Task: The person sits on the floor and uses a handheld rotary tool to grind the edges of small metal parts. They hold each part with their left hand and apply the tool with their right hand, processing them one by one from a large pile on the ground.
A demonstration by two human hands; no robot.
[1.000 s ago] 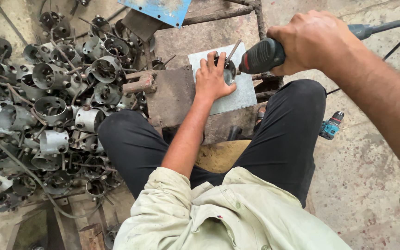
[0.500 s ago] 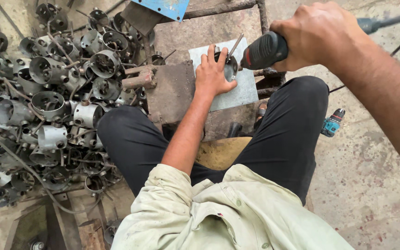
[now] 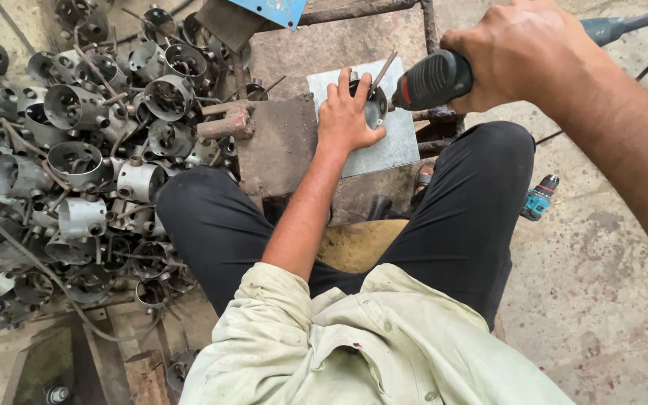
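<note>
My left hand [image 3: 348, 112] presses a small round metal cup [image 3: 374, 105] down onto a grey metal plate [image 3: 391, 146] that lies on a rusty steel block [image 3: 279, 142]. A thin rod sticks up from the cup beside my fingers. My right hand [image 3: 523, 52] grips a dark corded power tool [image 3: 433, 79] with a red band. The tool's nose points at the cup, right next to my left fingertips. I sit with black trousers on either side of the block.
A big heap of grey metal cups with welded rods [image 3: 76, 157] fills the left side. A small teal cordless drill [image 3: 538, 196] lies on the concrete floor at the right. A blue plate [image 3: 279, 9] sits at the top, a rusty frame behind it.
The view has shifted slightly. My right hand and the tool have come a little lower and closer to the cup. My left hand stays on the cup.
</note>
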